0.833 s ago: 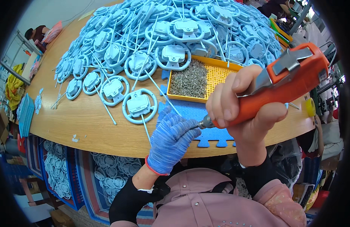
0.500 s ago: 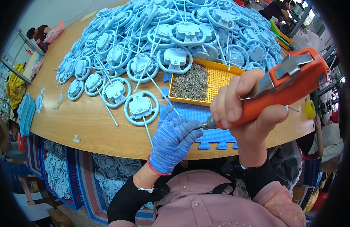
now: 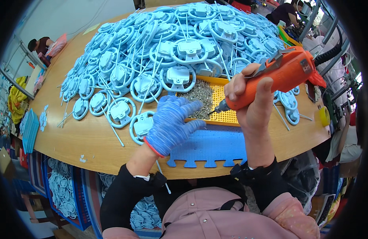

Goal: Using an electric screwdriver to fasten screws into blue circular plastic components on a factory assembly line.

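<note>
My right hand (image 3: pixel 253 93) grips an orange electric screwdriver (image 3: pixel 277 77). Its bit points down at the small metal screws (image 3: pixel 202 97) heaped in a yellow perforated tray (image 3: pixel 225 111). My left hand (image 3: pixel 172 121), in a blue knit glove with a red cuff, is held palm down beside the tray, fingers stretched out and thumb apart. Partly under that hand lies a light-blue plastic ring with a box-shaped centre (image 3: pixel 143 125). A thin light-blue rod (image 3: pixel 163 177) sticks out below my left wrist, over the table edge. Beneath the tray is a blue foam mat (image 3: pixel 212 145) with a jigsaw edge.
A large pile of the same light-blue ring parts (image 3: pixel 184 47) covers the back of the wooden table (image 3: pixel 100 147). Yellow tape (image 3: pixel 324 116) stands at the right edge. A blue basket (image 3: pixel 30 129) is at the left; crates of parts (image 3: pixel 62 191) stand below. Other people work farther off.
The screwdriver bit has moved from my left fingertips to the screws in the tray. My left hand has risen toward the pile, its fingers spreading. More of the mat shows now.
</note>
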The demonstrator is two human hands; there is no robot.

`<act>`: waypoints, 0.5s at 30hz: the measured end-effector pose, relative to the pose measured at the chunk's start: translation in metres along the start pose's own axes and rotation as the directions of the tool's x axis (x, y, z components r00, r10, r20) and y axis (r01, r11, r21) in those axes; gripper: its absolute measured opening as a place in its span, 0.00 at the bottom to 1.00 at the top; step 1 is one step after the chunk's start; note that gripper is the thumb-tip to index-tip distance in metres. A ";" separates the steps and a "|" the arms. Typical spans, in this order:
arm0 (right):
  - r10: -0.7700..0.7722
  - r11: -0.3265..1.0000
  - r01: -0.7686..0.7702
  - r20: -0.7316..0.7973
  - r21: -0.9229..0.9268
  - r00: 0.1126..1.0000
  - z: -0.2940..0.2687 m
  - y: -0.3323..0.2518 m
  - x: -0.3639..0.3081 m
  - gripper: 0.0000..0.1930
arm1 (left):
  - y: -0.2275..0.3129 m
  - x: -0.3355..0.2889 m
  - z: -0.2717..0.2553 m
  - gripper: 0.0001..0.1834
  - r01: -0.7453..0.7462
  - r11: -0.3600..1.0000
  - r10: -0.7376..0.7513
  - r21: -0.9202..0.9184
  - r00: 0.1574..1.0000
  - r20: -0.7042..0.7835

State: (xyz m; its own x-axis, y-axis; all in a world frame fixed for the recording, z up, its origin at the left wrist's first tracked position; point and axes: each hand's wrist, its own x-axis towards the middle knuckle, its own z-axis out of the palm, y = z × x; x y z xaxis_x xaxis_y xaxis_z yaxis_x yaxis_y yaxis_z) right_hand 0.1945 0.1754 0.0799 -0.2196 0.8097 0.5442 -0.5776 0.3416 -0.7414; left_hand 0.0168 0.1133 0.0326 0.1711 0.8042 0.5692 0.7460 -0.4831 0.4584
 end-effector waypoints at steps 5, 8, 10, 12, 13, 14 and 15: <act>0.017 0.999 -0.017 0.019 0.033 1.000 0.002 0.001 0.001 0.27 | -0.001 0.001 0.009 0.10 -0.016 0.999 0.014 0.044 0.999 0.041; 0.020 0.998 -0.022 0.027 0.067 0.999 0.002 0.002 0.003 0.28 | -0.006 -0.001 0.010 0.09 -0.030 0.998 0.028 0.055 0.999 0.035; -0.017 0.991 0.012 0.034 0.136 0.999 0.001 0.005 0.006 0.24 | -0.009 -0.002 0.011 0.08 -0.035 0.997 0.033 0.074 0.999 0.035; -0.054 0.978 0.045 0.040 0.206 0.998 0.001 0.007 0.007 0.21 | -0.011 -0.002 0.012 0.08 0.014 0.987 -0.007 0.160 0.999 -0.041; -0.049 0.979 0.041 0.035 0.201 0.998 0.001 0.008 0.007 0.21 | -0.007 -0.002 0.011 0.08 0.014 0.987 -0.008 0.162 0.999 -0.042; -0.044 0.980 0.037 0.031 0.197 0.999 0.002 0.008 0.007 0.21 | 0.000 -0.002 0.010 0.09 0.032 0.990 -0.018 0.136 0.994 -0.109; -0.042 0.980 0.036 0.029 0.196 0.999 0.003 0.007 0.005 0.21 | 0.005 -0.001 0.009 0.09 0.049 0.993 -0.030 0.105 0.985 -0.172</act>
State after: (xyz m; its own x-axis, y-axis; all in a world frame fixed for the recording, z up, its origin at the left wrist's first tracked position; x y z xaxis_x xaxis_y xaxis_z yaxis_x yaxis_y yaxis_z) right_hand 0.1869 0.1810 0.0785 -0.2175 0.7805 0.5861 -0.7280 0.2702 -0.6301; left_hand 0.0264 0.1134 0.0278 0.0350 0.7470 0.6639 0.8167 -0.4042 0.4118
